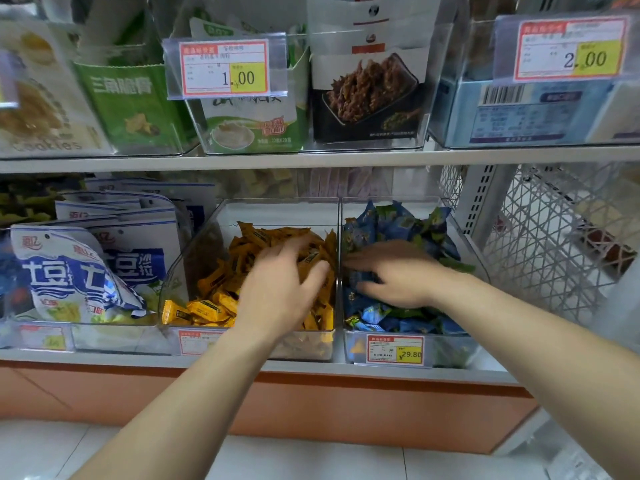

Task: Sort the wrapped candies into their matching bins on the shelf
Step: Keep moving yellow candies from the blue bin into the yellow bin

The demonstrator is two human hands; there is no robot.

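Observation:
Two clear plastic bins stand side by side on the lower shelf. The left bin (194, 251) holds a heap of yellow-orange wrapped candies (214, 303). The right bin (460, 348) holds blue and green wrapped candies (391, 220). My left hand (280, 285) lies spread over the yellow candies, fingers extended and thumb out toward the divider. My right hand (394, 271) rests flat on the blue candies, fingers pointing left toward the wall between the bins. Whether either hand has a candy beneath it is hidden.
Blue-and-white snack bags (86, 265) fill the bin to the left. The upper shelf carries boxed snacks behind price tags (225, 65). A white wire mesh panel (554, 237) closes the right side. An orange base board (311, 403) runs below the shelf, above white floor tiles.

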